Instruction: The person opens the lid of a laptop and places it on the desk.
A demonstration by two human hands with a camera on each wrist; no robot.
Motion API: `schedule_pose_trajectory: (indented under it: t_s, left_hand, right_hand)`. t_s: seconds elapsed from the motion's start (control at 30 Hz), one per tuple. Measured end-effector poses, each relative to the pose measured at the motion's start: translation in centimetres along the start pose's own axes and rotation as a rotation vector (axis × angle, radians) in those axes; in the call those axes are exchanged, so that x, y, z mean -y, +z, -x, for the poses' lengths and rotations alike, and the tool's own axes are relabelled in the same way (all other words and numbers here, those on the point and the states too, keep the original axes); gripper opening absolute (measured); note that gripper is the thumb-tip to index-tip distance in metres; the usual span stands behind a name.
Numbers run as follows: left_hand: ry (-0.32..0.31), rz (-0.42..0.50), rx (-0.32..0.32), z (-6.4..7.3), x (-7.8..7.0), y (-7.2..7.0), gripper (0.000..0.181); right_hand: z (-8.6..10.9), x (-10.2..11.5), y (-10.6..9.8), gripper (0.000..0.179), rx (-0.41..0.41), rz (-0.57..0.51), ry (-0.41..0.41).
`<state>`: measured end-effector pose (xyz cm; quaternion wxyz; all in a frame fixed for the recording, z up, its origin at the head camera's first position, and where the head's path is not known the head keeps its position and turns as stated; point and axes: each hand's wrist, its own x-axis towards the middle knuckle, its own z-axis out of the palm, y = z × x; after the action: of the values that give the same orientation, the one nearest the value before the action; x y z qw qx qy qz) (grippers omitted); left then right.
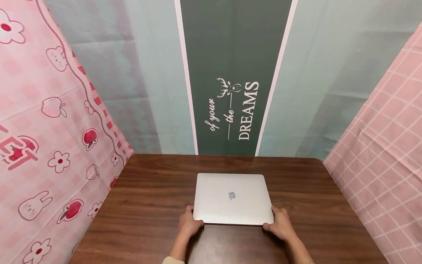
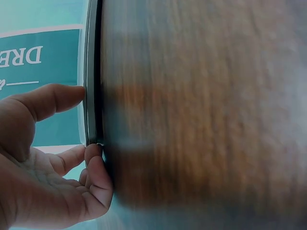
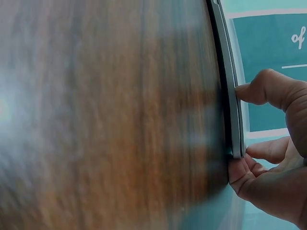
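A closed silver laptop [image 1: 230,205] with an apple logo on its lid lies level over the brown wooden table, its lid facing up. My left hand [image 1: 190,223] holds its near left corner, thumb at the front edge and other fingers along the side. At the near right corner, my right hand [image 1: 281,224] grips it in the same way. In the left wrist view, the thumb touches the thin laptop edge [image 2: 92,57] and the curled fingers meet its corner. A dark band runs under the laptop; whether it touches the table cannot be told.
The wooden table [image 1: 148,198] extends around the laptop on all sides. Behind it hangs a green and grey-blue curtain [image 1: 230,44] with white lettering. Pink patterned cloth [image 1: 66,132] borders the left, and pink checked cloth [image 1: 389,165] borders the right.
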<state>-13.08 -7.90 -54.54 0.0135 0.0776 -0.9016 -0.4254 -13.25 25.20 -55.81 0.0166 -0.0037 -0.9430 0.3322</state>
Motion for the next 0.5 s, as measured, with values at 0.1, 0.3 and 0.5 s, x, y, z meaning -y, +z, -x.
schedule_pose_trajectory:
  t_s: [0.1, 0.3, 0.5]
  left_hand:
    - [-0.001, 0.000, -0.009, 0.2, 0.1, -0.2, 0.058]
    - [-0.001, -0.009, -0.014, 0.5, 0.4, -0.6, 0.058]
    - [-0.007, -0.023, -0.005, 0.4, 0.6, -1.0, 0.058]
  right_hand:
    - [0.1, 0.2, 0.1, 0.082, 0.005, 0.005, -0.002]
    - [0.4, 0.5, 0.3, 0.083, 0.018, 0.005, 0.011]
    - [0.7, 1.3, 0.1, 0.082, 0.015, 0.018, 0.005]
